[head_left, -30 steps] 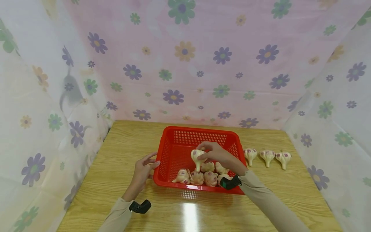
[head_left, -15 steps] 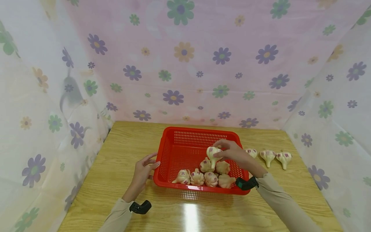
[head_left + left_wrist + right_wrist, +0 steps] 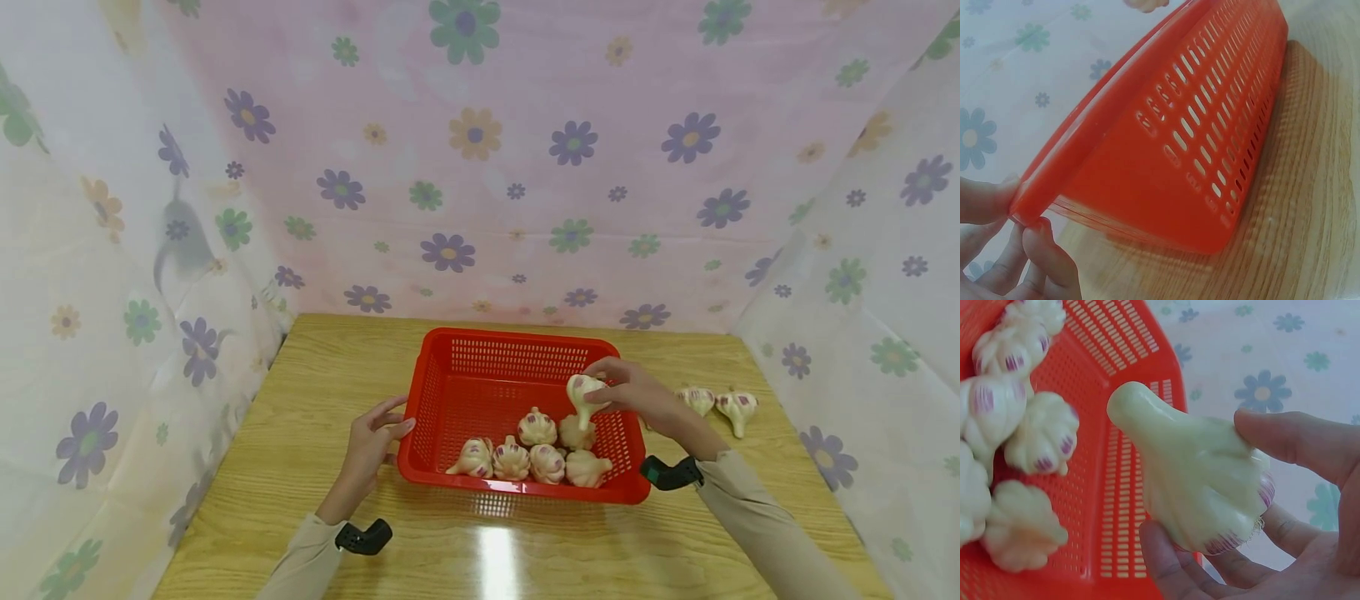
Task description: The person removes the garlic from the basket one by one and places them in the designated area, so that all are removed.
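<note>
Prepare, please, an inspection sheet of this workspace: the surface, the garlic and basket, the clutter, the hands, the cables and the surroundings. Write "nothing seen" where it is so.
Surface: wooden table, with a bright reflection in front of the basket.
Basket: red basket, with six garlic bulbs lying inside, mostly toward its front and right.
Outside the basket: two bulbs show plainly on the table to its right; the right arm may hide more.
Clutter: nothing seen.
Left hand: pinches the basket's left rim.
Right hand: holds one bulb over the basket's right part.
Cables: nothing seen.
Surroundings: flowered cloth behind and on both sides.
</note>
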Demonstrator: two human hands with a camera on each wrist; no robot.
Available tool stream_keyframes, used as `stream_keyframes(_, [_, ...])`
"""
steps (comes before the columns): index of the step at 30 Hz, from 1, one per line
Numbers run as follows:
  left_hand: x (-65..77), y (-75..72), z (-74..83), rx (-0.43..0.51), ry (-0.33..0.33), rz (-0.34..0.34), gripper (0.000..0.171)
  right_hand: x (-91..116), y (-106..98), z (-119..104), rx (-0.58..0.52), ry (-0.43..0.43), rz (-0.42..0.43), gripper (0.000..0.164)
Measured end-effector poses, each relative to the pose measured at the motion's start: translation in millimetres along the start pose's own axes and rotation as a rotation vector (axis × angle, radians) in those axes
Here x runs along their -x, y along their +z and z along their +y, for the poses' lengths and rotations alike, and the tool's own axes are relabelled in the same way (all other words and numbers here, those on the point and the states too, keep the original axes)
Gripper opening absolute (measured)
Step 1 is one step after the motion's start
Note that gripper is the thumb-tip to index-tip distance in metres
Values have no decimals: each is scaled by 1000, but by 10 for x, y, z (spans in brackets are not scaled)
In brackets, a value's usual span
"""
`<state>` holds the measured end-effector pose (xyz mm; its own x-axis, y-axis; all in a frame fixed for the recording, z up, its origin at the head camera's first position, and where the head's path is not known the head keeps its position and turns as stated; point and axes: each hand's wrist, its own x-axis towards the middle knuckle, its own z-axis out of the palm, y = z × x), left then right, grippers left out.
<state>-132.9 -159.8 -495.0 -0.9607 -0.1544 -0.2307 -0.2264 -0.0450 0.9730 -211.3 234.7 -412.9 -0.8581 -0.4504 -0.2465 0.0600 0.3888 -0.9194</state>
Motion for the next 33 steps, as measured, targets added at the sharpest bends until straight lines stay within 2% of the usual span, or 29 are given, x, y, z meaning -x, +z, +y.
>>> stream_keyframes(6, [0, -5, 26, 5, -18, -6, 45, 60, -119, 41, 16, 9, 24, 49])
stream_keyframes(13, [159, 37, 284, -23, -14, -23, 45, 131, -196, 20, 51, 33, 52, 48])
stream_keyframes(20, [-16, -6, 15, 0, -17, -3, 46, 182, -272, 3, 66, 52, 61, 49])
stream_keyframes(33, [-19, 3, 6, -12, -13, 13, 43, 301, -428, 47, 94, 62, 75, 54])
